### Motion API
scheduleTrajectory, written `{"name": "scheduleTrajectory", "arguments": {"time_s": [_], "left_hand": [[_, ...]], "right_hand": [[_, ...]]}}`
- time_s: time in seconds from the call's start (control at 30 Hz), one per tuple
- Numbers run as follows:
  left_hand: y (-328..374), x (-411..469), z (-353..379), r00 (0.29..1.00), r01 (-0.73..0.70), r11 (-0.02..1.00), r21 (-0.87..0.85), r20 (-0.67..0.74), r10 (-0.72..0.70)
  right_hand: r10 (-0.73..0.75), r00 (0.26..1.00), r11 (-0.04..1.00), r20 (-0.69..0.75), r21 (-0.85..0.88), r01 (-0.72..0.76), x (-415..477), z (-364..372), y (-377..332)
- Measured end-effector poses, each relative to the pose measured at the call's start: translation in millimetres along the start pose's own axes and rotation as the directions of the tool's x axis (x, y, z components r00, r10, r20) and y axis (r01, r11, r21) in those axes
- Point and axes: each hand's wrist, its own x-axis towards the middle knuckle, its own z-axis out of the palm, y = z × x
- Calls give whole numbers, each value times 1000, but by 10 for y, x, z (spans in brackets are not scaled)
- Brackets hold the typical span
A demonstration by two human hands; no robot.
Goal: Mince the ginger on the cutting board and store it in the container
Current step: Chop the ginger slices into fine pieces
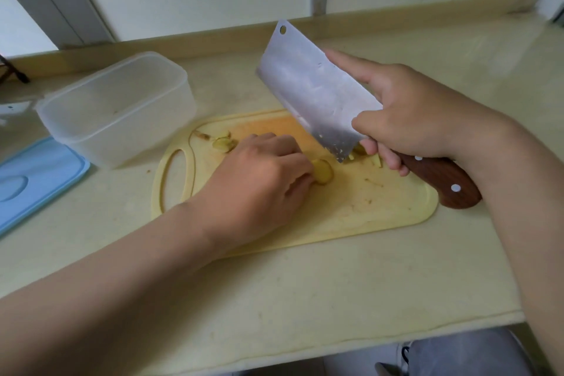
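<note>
1. The right hand (409,113) grips the cleaver (317,91) by its wooden handle, forefinger laid along the blade, which is tilted up.
2. The left hand (259,177), fingers curled, pins a ginger piece (323,171) on the cutting board (381,201).
3. The container (119,107) stands open just beside the board's left end, its blue lid (33,180) near the counter (305,293) edge.

Your board (381,207) sits mid-frame on the counter (274,299); container (119,107) upper left, lid (36,180) at far left.

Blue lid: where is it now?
In the head view, the blue lid lies on the counter at far left, beside the clear container, left of the cutting board.
</note>
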Motion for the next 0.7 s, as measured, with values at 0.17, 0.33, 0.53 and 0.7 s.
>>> {"name": "scheduleTrajectory", "arguments": {"time_s": [0.17, 0.33, 0.53, 0.7], "left_hand": [[41, -23, 62, 999, 1, 1000, -25, -37, -2], [-17, -78, -5, 989, -137, 987, -84, 45, 141], [26, -129, -6, 977, -167, 986, -9, 135, 166], [50, -127, -12, 971, -148, 989, -30, 188, 151]], "right_hand": [[34, 999, 997, 7, -64, -34, -114, -50, -21], [71, 997, 989, -5, -127, -71, -298, -12, -41], [86, 996, 966, -9, -243, -86, -367, 69, -177], [88, 996, 941, 11, -329, -79, -353, 94, -275]]}}
